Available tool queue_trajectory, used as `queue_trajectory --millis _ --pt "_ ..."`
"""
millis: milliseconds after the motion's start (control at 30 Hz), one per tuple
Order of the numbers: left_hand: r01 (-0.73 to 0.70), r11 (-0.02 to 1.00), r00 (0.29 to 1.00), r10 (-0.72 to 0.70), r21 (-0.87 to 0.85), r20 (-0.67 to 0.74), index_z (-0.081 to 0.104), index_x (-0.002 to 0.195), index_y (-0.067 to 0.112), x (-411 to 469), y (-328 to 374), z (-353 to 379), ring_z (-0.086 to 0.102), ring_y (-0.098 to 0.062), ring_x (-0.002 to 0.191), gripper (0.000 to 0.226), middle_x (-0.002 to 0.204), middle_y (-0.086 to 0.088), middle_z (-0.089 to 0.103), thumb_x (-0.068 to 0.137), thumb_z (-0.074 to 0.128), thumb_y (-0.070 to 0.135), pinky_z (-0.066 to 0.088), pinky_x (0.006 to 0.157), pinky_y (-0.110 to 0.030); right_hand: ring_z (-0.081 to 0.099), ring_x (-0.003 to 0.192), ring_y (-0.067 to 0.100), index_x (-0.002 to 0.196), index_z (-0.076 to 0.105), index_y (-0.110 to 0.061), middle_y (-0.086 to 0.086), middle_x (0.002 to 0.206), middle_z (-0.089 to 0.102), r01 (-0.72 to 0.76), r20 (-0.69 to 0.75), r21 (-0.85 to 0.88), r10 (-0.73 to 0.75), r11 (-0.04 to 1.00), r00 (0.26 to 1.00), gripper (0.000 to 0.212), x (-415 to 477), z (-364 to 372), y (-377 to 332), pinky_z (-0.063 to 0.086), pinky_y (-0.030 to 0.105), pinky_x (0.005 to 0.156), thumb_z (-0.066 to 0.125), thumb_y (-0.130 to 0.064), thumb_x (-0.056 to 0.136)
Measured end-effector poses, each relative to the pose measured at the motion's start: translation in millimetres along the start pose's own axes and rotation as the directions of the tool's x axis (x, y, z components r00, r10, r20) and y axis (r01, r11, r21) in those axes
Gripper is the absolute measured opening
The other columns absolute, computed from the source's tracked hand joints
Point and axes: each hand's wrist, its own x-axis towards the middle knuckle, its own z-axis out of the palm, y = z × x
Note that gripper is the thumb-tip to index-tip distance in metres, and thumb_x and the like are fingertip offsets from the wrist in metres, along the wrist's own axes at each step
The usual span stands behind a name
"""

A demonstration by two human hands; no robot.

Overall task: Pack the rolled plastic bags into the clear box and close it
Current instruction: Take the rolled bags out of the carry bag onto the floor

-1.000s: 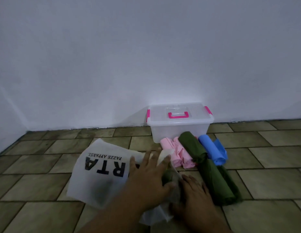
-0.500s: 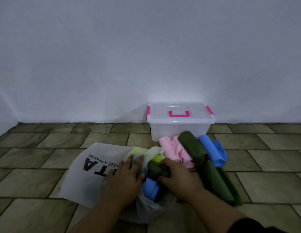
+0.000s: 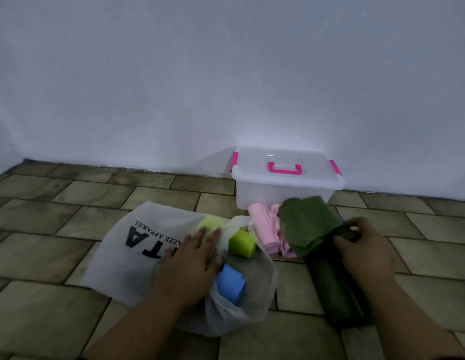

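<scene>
the dark green roll (image 3: pixel 310 224) lies at one o'clock from me, my right hand (image 3: pixel 364 246) pinching its end, i judge to lay it with the pile. the lime roll (image 3: pixel 241 242) and blue roll (image 3: pixel 230 284) sit in the white carrier bag (image 3: pixel 137 245), pinned open by my flat, straight-fingered left hand (image 3: pixel 189 266). the clear box (image 3: pixel 283 194) waits at twelve, lid on.

We're counting one clear box (image 3: pixel 286 196), one white carrier bag (image 3: pixel 127 255), one lime roll (image 3: pixel 242 242) poking out, one blue roll (image 3: pixel 230 284), at least two dark green rolls (image 3: pixel 309 224), and pink rolls (image 3: pixel 265 227) bunching together, number unclear.
</scene>
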Motion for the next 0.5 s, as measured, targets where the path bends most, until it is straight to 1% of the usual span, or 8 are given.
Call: queue_trajectory --millis 133,200,267,300,333,400,433,500 --pt "-0.020 1.000 1.000 0.020 0.001 -0.002 -0.012 0.143 0.050 -6 -1 -2 0.000 -0.015 0.148 0.060 0.160 0.014 -0.007 0.096 0.025 0.055 0.009 0.119 -0.049 0.061 0.085 0.032 0.109 0.059 -0.021 0.012 0.098 0.064 0.049 0.132 -0.261 -0.015 0.964 0.991 0.035 3 10 -4 0.051 0.039 0.072 0.067 -0.032 0.076" --pt "-0.030 1.000 1.000 0.031 0.005 -0.008 -0.013 0.142 0.051 -8 -3 -1 0.000 -0.014 0.148 0.061 0.160 0.014 -0.007 0.097 0.027 0.054 0.008 0.119 -0.049 0.058 0.094 0.034 0.116 0.059 -0.019 0.015 0.105 0.060 0.104 0.074 -0.375 -0.083 0.921 0.994 0.046 1 3 -14 0.049 0.038 0.077 0.068 -0.032 0.073" --pt "-0.032 0.999 0.999 0.032 0.013 -0.012 -0.015 0.141 0.052 -9 -4 0 0.000 -0.014 0.148 0.061 0.160 0.015 -0.007 0.097 0.027 0.053 0.008 0.119 -0.049 0.055 0.095 0.028 0.114 0.059 -0.017 0.011 0.106 0.059 0.245 0.005 -0.307 -0.256 0.920 0.967 0.045 -19 3 -36 0.046 0.036 0.077 0.071 -0.029 0.072" --pt "-0.034 0.999 0.999 0.034 0.015 -0.012 -0.015 0.140 0.053 -9 -4 0 0.001 -0.014 0.148 0.061 0.159 0.015 -0.007 0.097 0.028 0.053 0.009 0.119 -0.049 0.055 0.092 0.021 0.110 0.060 -0.019 0.005 0.103 0.059 0.332 0.082 -0.204 -0.322 0.921 0.943 0.040 -34 6 -50 0.046 0.033 0.076 0.071 -0.030 0.073" --pt "-0.035 0.999 0.999 0.035 0.013 -0.014 -0.016 0.139 0.054 -9 -4 0 0.001 -0.014 0.148 0.061 0.159 0.016 -0.007 0.096 0.028 0.054 0.010 0.119 -0.050 0.056 0.089 0.014 0.107 0.060 -0.023 -0.001 0.101 0.061 0.390 0.247 -0.085 -0.360 0.917 0.900 0.035 -53 13 -63 0.048 0.029 0.074 0.071 -0.032 0.075" --pt "-0.037 0.999 0.999 0.037 0.002 -0.027 -0.015 0.139 0.056 -10 -5 0 0.003 -0.013 0.148 0.061 0.159 0.017 -0.006 0.095 0.028 0.055 0.012 0.118 -0.051 0.056 0.092 0.007 0.112 0.057 -0.032 -0.009 0.107 0.061 0.474 0.607 0.001 -0.377 0.880 0.699 0.039 -86 35 -79 0.044 0.018 0.070 0.069 -0.040 0.076" --pt "-0.040 0.999 0.999 0.040 0.003 -0.032 -0.014 0.140 0.056 -10 -5 0 0.003 -0.013 0.148 0.061 0.159 0.017 -0.005 0.095 0.028 0.055 0.013 0.118 -0.051 0.056 0.099 0.009 0.116 0.054 -0.033 -0.009 0.113 0.060 0.519 0.700 -0.003 -0.369 0.855 0.612 0.045 -98 47 -81 0.042 0.017 0.070 0.069 -0.041 0.074" --pt "-0.046 0.999 0.998 0.047 0.015 -0.039 -0.015 0.140 0.055 -11 -6 1 0.004 -0.013 0.148 0.061 0.160 0.016 -0.004 0.095 0.026 0.055 0.013 0.118 -0.050 0.053 0.109 0.017 0.120 0.048 -0.029 -0.004 0.121 0.056 0.549 0.737 0.008 -0.376 0.836 0.561 0.052 -109 70 -76 0.043 0.024 0.080 0.069 -0.038 0.073"
